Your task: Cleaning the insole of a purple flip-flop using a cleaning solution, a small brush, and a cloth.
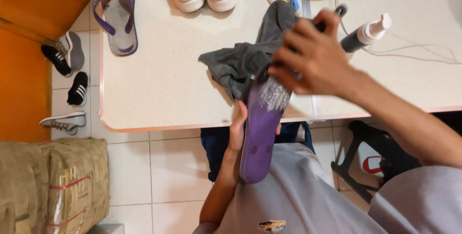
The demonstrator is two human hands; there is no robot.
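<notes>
While the purple sandal is being scrubbed, this is how things look, from biggest to smallest:

Counter: the big pale counter point(163, 70) with a rounded pink edge carries most of the things.

Sandal being held: the flat purple rubber flip-flop sandal point(260, 133) sticks out over the near edge of the counter, sole side up, with its heel close to the person's grey shirt. It looks light and bendy. White foam sits near the toe end, so that part is likely slippery. The dry edge in the middle looks like the best place to hold it.

Cloth: the soft dark grey cloth point(250, 56) lies bunched up on the counter, touching the toe end of the sandal. It looks floppy and easy to squash.

Other sandal: a second purple flip-flop sandal point(117, 12) lies strap side up, far off at the counter's corner.

Right hand: the right hand point(313, 58) is closed around a dark-handled brush, pressing it on the foamy toe end.

Left hand: the left hand point(237, 128) is wrapped around the sandal's side edge, holding it steady.

Bottle: a small dark pump bottle with a white top point(365, 34) lies tipped over, just beside the right hand.
</notes>
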